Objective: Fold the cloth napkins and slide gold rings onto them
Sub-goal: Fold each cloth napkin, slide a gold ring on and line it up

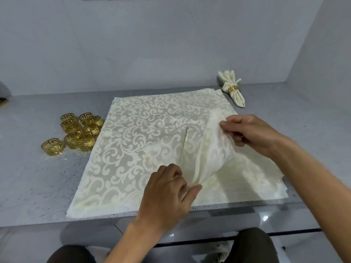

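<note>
From the head view, a stack of cream napkins (144,141) with a pale scroll pattern lies flat on a grey speckled counter (38,177), its near edge close to the counter's front lip. The top napkin (212,149) is partly lifted: its right near part is peeled up and turned over toward the middle, so a fold of cloth rises between the two hands and shows its paler underside.

The right hand (248,133) is raised above the right side of the stack, fingers curled, pinching the upper edge of the lifted flap between thumb and fingertips. The left hand (167,194) sits lower and nearer, at the stack's near edge just left of the flap; its thumb reaches right and touches the bottom of the raised fold, while the other fingers are curled down onto the cloth. Whether those fingers grip the cloth or only press it cannot be told.

Left of the stack, a cluster of gold rings (79,130) with a cut-out key pattern stands on the counter, the nearest ones touching the stack's left edge; one ring (52,146) sits slightly apart at the front left. Well behind the right hand, at the far right corner of the stack, a finished napkin (232,88) lies gathered through a gold ring, its fanned end toward the wall (152,44).

At the bottom, the person's dark-clothed knees (252,245) show below the counter edge.
</note>
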Demonstrator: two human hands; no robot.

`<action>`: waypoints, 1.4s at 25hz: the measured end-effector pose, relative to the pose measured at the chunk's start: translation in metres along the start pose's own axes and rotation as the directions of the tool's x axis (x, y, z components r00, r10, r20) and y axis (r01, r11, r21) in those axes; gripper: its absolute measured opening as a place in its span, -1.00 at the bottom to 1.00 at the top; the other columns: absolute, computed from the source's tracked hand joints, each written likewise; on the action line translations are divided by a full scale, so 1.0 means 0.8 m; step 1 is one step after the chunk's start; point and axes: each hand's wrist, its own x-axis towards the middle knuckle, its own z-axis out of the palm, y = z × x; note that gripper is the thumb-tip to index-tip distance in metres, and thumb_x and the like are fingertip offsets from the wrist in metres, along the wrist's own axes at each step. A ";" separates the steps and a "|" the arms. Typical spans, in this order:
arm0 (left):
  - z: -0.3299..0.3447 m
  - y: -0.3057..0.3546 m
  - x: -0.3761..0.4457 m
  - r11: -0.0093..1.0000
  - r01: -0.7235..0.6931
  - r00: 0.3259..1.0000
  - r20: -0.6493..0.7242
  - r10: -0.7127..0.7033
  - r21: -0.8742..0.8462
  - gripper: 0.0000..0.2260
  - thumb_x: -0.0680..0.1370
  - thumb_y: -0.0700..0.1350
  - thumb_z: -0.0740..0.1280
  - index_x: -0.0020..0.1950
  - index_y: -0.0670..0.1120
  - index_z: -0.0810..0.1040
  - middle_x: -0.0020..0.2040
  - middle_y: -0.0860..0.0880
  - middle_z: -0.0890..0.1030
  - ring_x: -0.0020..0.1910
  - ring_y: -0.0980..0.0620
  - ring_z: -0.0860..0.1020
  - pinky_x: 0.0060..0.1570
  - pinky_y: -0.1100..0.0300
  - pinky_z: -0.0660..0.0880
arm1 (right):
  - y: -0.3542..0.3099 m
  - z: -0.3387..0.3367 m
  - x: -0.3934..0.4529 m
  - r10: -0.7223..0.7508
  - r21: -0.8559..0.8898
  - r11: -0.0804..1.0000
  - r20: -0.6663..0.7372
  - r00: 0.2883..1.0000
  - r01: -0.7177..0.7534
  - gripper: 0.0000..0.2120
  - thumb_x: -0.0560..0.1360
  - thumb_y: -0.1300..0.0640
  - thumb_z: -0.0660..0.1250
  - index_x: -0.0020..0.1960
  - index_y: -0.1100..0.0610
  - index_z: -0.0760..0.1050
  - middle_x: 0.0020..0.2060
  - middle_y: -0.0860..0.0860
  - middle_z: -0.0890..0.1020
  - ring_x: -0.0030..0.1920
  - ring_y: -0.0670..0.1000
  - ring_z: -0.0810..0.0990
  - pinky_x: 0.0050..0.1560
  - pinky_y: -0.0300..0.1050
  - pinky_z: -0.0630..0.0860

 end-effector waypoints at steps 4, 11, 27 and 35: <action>0.008 -0.006 -0.005 0.999 -0.030 0.997 -0.067 0.032 0.030 -0.73 0.57 0.04 0.30 -0.24 -0.09 0.58 -0.21 0.08 0.44 -0.19 0.04 0.41 -0.17 0.08 0.50 | 0.012 0.049 0.051 -0.023 -0.226 0.974 -0.104 0.994 -0.001 -0.81 0.50 0.10 0.45 -0.25 0.16 0.58 -0.48 -0.04 0.43 -0.50 -0.12 0.32 -0.47 -0.26 0.26; 0.010 -0.012 -0.007 0.996 -0.079 0.996 -0.040 0.080 0.033 -0.86 0.56 -0.07 0.27 -0.02 -0.05 0.61 -0.19 0.08 0.51 -0.21 0.05 0.46 -0.12 0.10 0.51 | 0.042 0.078 0.088 -0.139 -0.421 0.906 -0.222 0.965 0.033 -0.87 0.44 0.11 0.48 -0.12 0.09 0.53 -0.42 -0.06 0.47 -0.45 -0.09 0.41 -0.36 -0.16 0.38; -0.039 -0.054 0.046 0.960 0.200 0.979 0.013 -0.201 -0.197 -0.78 0.64 0.04 0.09 0.00 0.04 0.51 0.04 0.15 0.50 0.08 0.11 0.44 0.11 0.10 0.40 | 0.046 0.107 -0.041 -0.471 -0.782 0.623 -0.356 0.807 0.019 -0.81 0.60 -0.04 0.21 0.18 -0.07 0.49 0.00 -0.14 0.56 -0.14 -0.12 0.55 -0.15 -0.12 0.41; -0.064 -0.050 0.040 0.928 0.352 0.901 0.312 -0.301 -0.120 -0.72 0.64 0.15 0.10 0.04 0.13 0.58 -0.17 0.10 0.61 -0.13 0.17 0.53 0.06 0.14 0.35 | 0.056 0.129 -0.068 -0.347 -0.761 0.648 -0.317 0.883 -0.019 -0.68 0.59 -0.16 0.12 0.05 -0.04 0.58 0.05 -0.13 0.59 0.05 0.02 0.55 0.02 0.00 0.45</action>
